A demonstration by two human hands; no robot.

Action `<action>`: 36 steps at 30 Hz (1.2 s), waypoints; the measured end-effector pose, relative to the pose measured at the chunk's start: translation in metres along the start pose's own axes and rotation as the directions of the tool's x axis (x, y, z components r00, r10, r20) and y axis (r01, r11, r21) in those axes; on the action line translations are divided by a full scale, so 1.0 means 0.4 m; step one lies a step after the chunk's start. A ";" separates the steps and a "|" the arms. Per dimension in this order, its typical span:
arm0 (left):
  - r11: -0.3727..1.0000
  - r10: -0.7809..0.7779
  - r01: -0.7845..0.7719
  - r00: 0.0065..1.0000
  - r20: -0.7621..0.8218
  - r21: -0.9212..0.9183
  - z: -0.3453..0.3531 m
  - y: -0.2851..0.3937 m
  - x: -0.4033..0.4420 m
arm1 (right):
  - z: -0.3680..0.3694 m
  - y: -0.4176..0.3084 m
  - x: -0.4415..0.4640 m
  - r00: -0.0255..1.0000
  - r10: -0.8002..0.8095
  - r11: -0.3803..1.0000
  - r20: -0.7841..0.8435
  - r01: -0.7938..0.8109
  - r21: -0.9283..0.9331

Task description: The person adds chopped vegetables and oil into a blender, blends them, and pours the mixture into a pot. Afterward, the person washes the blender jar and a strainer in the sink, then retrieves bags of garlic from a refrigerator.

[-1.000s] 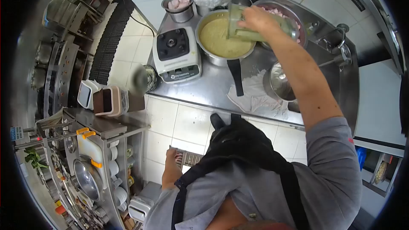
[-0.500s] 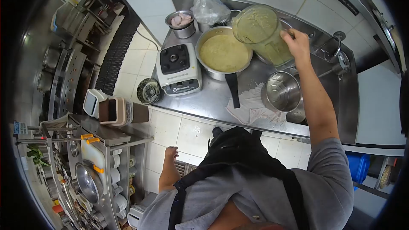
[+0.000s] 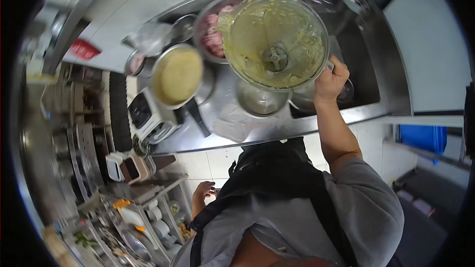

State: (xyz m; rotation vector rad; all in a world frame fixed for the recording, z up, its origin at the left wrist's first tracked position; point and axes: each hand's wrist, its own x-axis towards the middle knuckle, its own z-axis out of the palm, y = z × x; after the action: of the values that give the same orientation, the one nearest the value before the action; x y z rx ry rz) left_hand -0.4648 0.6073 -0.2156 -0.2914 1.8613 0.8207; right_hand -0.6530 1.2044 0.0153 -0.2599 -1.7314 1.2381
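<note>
My right hand is wrapped round the handle of a clear blender jar. The jar is raised over the counter near the sink, its wide mouth facing me. Yellow-green residue coats its walls, and the blades show at the bottom. Below it stands a steel pot, partly hidden by the jar. A long-handled pan of thick yellow-green liquid is further left, beside the white blender base. My left hand hangs low by my side, holding nothing, fingers loosely apart.
A large bowl with pink raw meat sits behind the pan, near a plastic bag. A white cloth lies at the counter's front. The sink is at right. A shelf rack stands at lower left.
My view has turned to the right. The blender jar, still in my right hand, has moved away from beside the pan toward the sink, and its mouth now faces me. My left hand stays low.
</note>
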 end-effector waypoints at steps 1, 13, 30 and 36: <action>0.999 0.029 -0.025 0.993 0.115 -0.034 -0.001 0.076 -0.003 | -0.066 0.036 0.010 1.000 0.016 0.999 -0.025 -0.017 -0.030; 0.426 0.806 -0.612 0.591 0.028 0.666 0.297 1.598 0.210 | -0.529 0.395 0.160 0.851 0.441 0.869 -0.285 -0.484 -0.101; 0.680 0.481 -0.079 0.799 -0.361 0.729 0.355 1.923 0.817 | -0.769 0.412 0.159 0.778 0.565 0.822 -0.274 -0.559 0.108; 0.856 0.403 -0.210 0.844 -0.354 0.473 0.485 1.848 0.871 | -0.775 0.426 0.166 0.807 0.544 0.838 -0.228 -0.538 0.094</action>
State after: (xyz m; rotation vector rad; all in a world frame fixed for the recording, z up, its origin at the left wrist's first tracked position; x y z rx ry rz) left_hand -0.8775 1.3367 -0.2698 0.1234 2.5103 0.5681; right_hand -0.5006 1.5171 -0.0778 -0.9105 -1.4635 1.5528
